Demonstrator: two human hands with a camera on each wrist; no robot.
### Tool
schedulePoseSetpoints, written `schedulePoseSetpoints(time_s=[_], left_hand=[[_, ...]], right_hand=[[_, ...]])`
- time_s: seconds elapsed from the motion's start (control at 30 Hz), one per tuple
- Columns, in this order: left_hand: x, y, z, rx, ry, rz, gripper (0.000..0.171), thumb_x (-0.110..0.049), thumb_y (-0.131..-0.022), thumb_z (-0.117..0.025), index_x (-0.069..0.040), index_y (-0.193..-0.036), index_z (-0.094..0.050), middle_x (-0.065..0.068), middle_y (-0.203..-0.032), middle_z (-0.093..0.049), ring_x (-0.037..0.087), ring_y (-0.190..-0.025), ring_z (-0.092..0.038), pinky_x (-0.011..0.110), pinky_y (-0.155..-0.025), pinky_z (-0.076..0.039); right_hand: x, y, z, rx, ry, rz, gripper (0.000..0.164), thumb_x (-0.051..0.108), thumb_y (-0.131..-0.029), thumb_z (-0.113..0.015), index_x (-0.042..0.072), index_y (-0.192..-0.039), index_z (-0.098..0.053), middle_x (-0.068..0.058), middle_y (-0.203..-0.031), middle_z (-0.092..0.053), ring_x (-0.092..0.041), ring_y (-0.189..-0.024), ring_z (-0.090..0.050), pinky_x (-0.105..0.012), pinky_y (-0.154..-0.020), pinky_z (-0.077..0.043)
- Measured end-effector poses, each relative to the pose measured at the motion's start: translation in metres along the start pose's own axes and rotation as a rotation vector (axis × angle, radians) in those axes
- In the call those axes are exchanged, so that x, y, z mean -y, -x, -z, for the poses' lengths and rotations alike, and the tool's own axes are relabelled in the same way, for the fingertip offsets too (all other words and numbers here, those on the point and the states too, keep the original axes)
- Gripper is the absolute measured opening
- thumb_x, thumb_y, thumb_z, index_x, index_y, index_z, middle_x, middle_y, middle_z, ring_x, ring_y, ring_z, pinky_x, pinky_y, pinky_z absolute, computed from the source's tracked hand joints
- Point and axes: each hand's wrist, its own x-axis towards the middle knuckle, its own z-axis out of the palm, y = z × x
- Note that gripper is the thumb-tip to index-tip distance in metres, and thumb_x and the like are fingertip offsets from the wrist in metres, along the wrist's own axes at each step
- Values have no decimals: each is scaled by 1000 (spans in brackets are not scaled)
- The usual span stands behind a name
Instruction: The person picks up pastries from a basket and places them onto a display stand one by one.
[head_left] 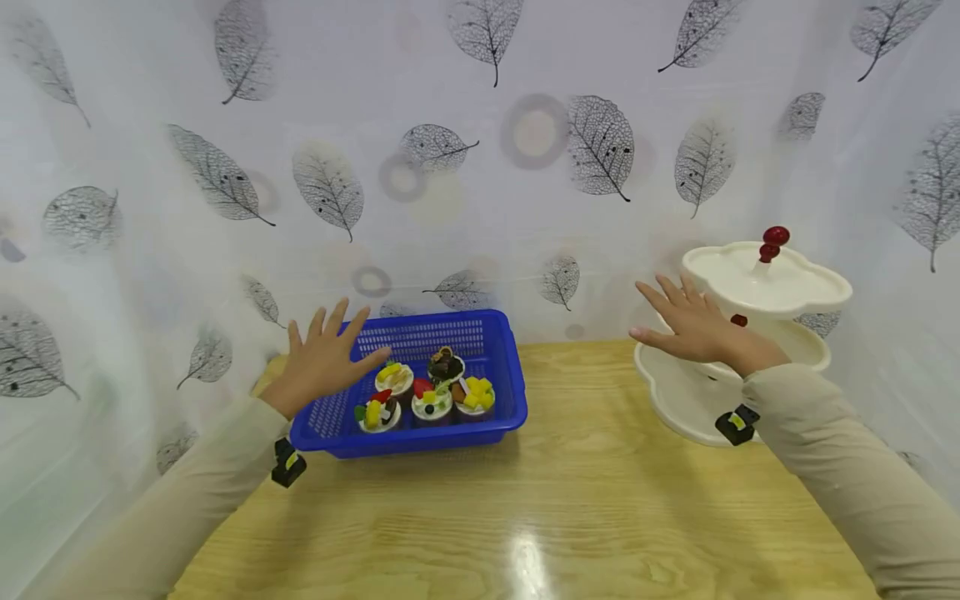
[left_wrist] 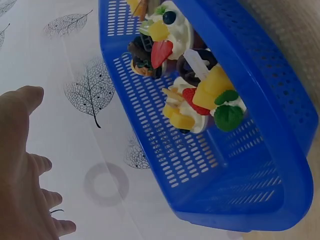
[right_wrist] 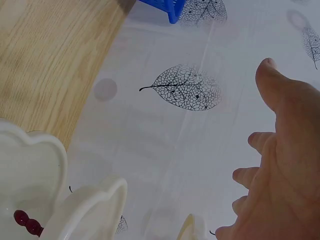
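My left hand [head_left: 318,365] hovers with spread fingers over the left end of a blue plastic basket [head_left: 504,367], holding nothing. Several cups topped with cream and fruit stand in the basket, among them one with yellow cubes [head_left: 477,393] and one with a strawberry and a blueberry [head_left: 431,406]. A darker, chocolate-looking cup [head_left: 446,365] is at the back. On the right, my right hand [head_left: 693,327] is held out with straight, spread fingers and nothing in it. It overlaps the left side of a white tiered stand [head_left: 765,279] with scalloped plates and red knobs.
Both the basket and the stand rest on a light wood table [head_left: 585,492]. Behind them hangs a pale curtain [head_left: 480,192] printed with grey leaves, reaching round both sides. The stand's lowest plate [head_left: 693,412] spreads widest, near the right forearm.
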Motion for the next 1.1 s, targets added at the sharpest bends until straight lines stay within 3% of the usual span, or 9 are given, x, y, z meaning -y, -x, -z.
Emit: schedulePoseSetpoints(time_s=[0.27,0.6,0.87,1.1], left_hand=[[0,1,-6,-5,-12,-9,86,-67,-91,-39,-15,-154,-14,22,-158,-2,54,-139,-2,73,-100,9],[-11,12,-17,-62,-55,-36,83,-64,-91,-45,-16,-154,-19,20,-159,-7,51,-141,0,73,-102,6],[-20,19,-32,-79,-13,-79,83,-67,-90,-42,-17,-153,-24,18,-158,-13,49,-142,-3,73,-102,3],[-35,32,-52,-87,48,-113,79,-65,-89,-48,-20,-151,-29,16,-158,-18,47,-142,-7,71,-104,1]], right_hand=[[1,0,-2,-2,-16,-3,81,54,-96,-45,9,-154,-9,-28,-156,4,-52,-138,17,-72,-102,5],[4,3,-10,-31,-40,32,80,50,-96,-47,10,-154,-10,-27,-156,2,-52,-138,15,-72,-102,4],[3,13,-26,-70,-100,78,78,45,-97,-51,11,-154,-11,-27,-157,0,-51,-139,14,-72,-102,2],[8,25,-48,-86,-171,94,77,43,-97,-52,13,-155,-10,-26,-157,-2,-50,-140,13,-74,-101,0]])
